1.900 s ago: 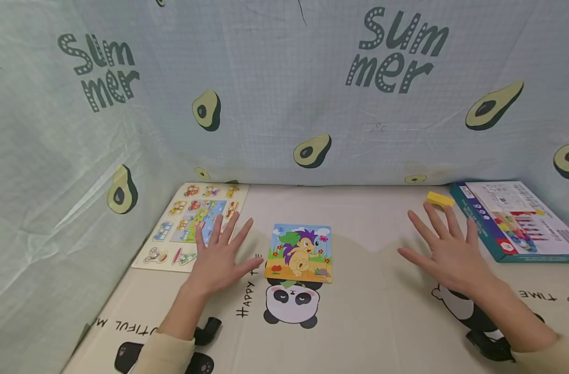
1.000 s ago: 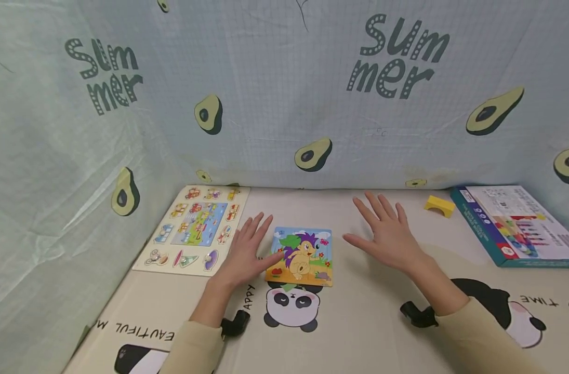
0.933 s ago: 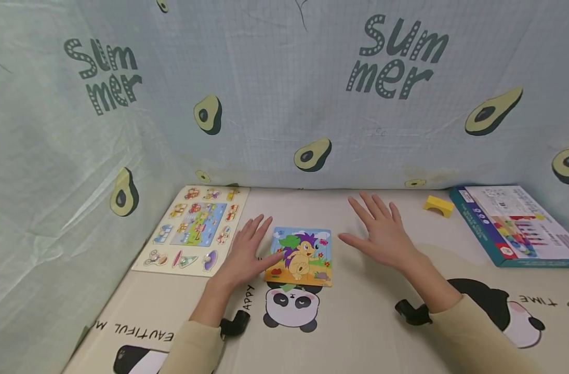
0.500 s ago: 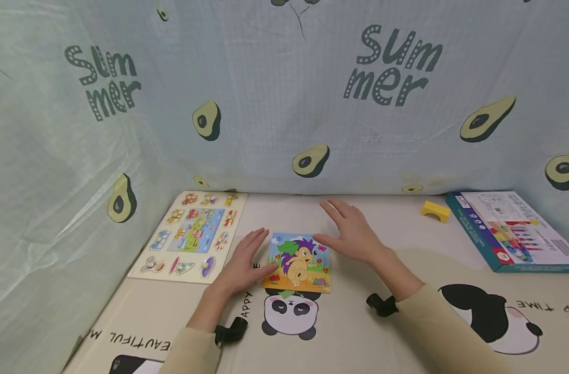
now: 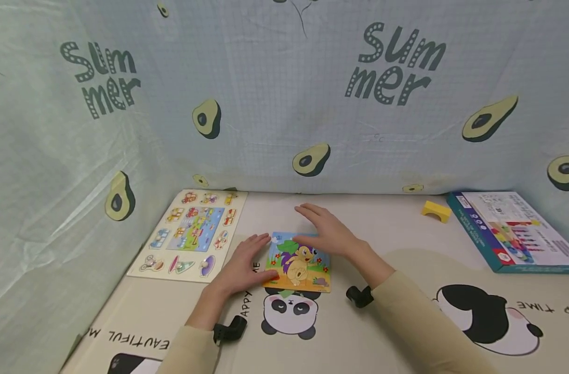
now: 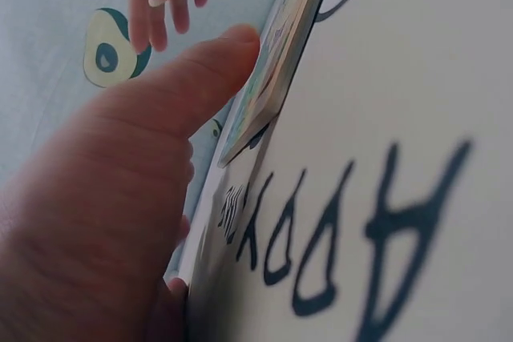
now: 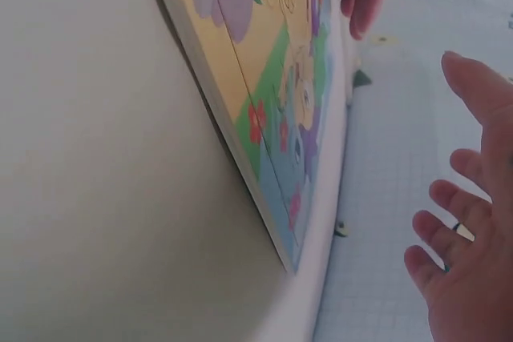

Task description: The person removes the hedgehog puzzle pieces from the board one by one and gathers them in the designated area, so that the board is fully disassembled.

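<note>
A square hedgehog jigsaw puzzle (image 5: 298,270) lies flat on the table, its picture whole. My left hand (image 5: 241,267) is at its left side, fingers extended, the thumb overlapping the puzzle's lower left corner. In the left wrist view that thumb (image 6: 208,70) comes right up to the puzzle's edge (image 6: 276,94). Over the upper right part of the puzzle hovers my right hand (image 5: 328,231), fingers straight and pointing left. The right wrist view has this hand (image 7: 473,222) apart from the puzzle (image 7: 264,94), with nothing in its grasp.
A wooden peg puzzle board (image 5: 190,236) lies at the back left. On the right are a yellow arch block (image 5: 436,211) and a flat teal box (image 5: 518,234). A printed cloth wall (image 5: 265,104) rises behind the table (image 5: 321,343), which has a panda-print cover.
My right hand has swept left from near the yellow block to above the hedgehog puzzle. My left hand has moved right, off the peg board's side to the puzzle's left edge.
</note>
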`<state>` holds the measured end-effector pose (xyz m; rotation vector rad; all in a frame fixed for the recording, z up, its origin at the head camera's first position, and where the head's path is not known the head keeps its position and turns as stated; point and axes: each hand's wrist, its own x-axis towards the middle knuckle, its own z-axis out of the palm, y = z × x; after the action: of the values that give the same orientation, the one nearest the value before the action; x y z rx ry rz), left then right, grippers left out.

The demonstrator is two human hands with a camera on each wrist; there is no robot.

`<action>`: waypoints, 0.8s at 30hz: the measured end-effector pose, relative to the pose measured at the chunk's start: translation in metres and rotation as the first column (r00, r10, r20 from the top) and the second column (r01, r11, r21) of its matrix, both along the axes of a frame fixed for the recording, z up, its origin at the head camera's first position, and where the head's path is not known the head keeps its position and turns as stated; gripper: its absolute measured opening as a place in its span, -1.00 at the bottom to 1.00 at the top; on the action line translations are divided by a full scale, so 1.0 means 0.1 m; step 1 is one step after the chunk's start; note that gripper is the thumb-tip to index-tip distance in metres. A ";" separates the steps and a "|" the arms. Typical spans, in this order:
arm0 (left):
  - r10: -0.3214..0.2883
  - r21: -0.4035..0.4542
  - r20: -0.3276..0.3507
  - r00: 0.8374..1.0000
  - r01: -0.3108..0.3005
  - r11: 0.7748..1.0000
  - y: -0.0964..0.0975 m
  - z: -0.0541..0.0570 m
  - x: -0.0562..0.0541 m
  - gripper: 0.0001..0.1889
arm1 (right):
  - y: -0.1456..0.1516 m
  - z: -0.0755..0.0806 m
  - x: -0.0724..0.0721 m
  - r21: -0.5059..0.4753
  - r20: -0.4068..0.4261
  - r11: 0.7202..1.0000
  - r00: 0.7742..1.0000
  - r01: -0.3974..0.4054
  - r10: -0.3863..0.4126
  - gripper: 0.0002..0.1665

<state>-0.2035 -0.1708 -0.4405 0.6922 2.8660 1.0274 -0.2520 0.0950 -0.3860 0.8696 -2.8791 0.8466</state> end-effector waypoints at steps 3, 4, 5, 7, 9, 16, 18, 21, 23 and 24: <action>-0.015 -0.004 -0.009 1.000 0.015 1.000 0.00 0.00 0.00 -0.08 | -0.05 -0.04 -0.02 -0.009 0.057 1.000 0.998 -0.016 0.017 -0.08; -0.019 -0.011 -0.015 1.000 0.018 1.000 -0.01 0.00 0.01 -0.09 | -0.06 -0.05 -0.03 -0.009 0.074 1.000 0.997 -0.018 0.019 -0.09; -0.023 -0.017 -0.020 1.000 0.022 1.000 -0.01 0.01 0.01 -0.09 | -0.08 -0.06 -0.03 -0.011 0.090 1.000 0.996 -0.020 0.021 -0.10; -0.030 -0.028 -0.029 0.999 0.029 0.999 -0.01 0.01 0.01 -0.09 | -0.10 -0.09 -0.04 -0.012 0.108 1.000 0.994 -0.021 0.022 -0.11; -0.036 -0.044 -0.035 0.999 0.034 0.998 0.00 0.00 0.00 -0.10 | -0.13 -0.11 -0.05 -0.012 0.131 1.000 0.991 -0.014 0.015 -0.13; -0.011 -0.090 0.009 1.000 0.012 0.996 0.01 0.02 0.01 -0.08 | -0.29 -0.19 -0.04 0.004 0.168 1.000 0.986 -0.007 0.006 -0.19; -0.004 -0.096 0.017 1.000 0.006 0.995 0.01 0.02 0.02 -0.07 | -0.33 -0.19 -0.02 0.013 0.177 1.000 0.984 -0.010 0.007 -0.21; -0.004 -0.106 0.017 1.000 0.006 0.994 0.00 0.03 0.01 -0.07 | -0.38 -0.18 0.00 0.020 0.184 1.000 0.983 -0.018 0.014 -0.26; -0.007 -0.114 0.015 1.000 0.008 0.993 0.00 0.03 0.01 -0.08 | -0.40 -0.17 0.02 0.019 0.191 1.000 0.982 -0.021 0.017 -0.28; -0.010 -0.118 0.013 1.000 0.012 0.993 0.01 0.04 0.01 -0.08 | -0.41 -0.17 0.02 0.021 0.192 1.000 0.981 -0.021 0.016 -0.29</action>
<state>-0.2022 -0.1702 -0.4366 0.6900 2.8805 0.8499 -0.2499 0.0537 -0.4029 0.8630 -3.0551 0.9514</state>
